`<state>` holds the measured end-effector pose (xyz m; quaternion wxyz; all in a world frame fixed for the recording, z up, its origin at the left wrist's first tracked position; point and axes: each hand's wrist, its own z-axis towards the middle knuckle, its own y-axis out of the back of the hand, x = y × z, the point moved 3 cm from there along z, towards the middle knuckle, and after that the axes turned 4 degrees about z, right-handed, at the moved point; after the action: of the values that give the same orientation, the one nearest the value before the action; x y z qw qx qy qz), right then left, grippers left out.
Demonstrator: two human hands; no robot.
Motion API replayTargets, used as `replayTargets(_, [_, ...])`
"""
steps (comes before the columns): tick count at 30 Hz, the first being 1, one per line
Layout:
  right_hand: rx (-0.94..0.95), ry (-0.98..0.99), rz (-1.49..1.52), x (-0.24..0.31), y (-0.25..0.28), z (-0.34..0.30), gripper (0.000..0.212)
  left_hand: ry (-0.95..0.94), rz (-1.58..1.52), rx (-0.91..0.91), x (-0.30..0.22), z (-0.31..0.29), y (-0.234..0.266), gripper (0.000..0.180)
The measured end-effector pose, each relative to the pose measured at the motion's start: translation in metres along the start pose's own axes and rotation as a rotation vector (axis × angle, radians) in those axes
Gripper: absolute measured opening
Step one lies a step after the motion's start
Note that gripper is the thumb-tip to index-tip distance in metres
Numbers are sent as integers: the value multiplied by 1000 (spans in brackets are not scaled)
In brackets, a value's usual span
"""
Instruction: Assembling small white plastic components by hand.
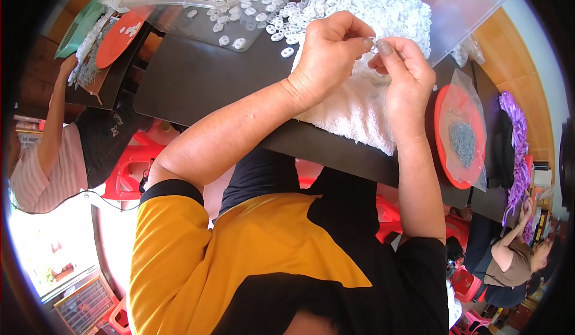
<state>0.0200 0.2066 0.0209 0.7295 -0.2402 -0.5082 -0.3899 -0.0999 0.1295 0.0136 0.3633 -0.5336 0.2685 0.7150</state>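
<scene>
My left hand (331,50) and my right hand (407,68) meet above a white towel (353,110) on the table. Both are closed in a pinch, fingertips almost touching. Between the left thumb and finger shows a bit of a small white plastic piece (372,40), mostly covered. Whatever the right fingertips pinch is too small to make out. Just beyond the hands rises a heap of small white oval plastic pieces (374,2) with holes in them. Some loose ones (287,52) lie on the dark tabletop left of the towel.
A clear plastic tray (179,20) with more white pieces stands at the far left of the dark table (203,83). On the right, a red plate (443,131) carries a clear bag of small grey metal parts (462,143). Other people sit at the left and right edges.
</scene>
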Motion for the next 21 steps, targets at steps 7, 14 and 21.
replayTargets(7, [7,-7,-95,1,5,2,11,-60,69,1,0,0,-1,13])
replayTargets(14, [31,11,-129,1,3,2,11,-89,113,12,0,-2,-2,12])
replayTargets(21, [52,-58,-27,0,-2,2,11,-142,133,-57,1,-3,-1,10])
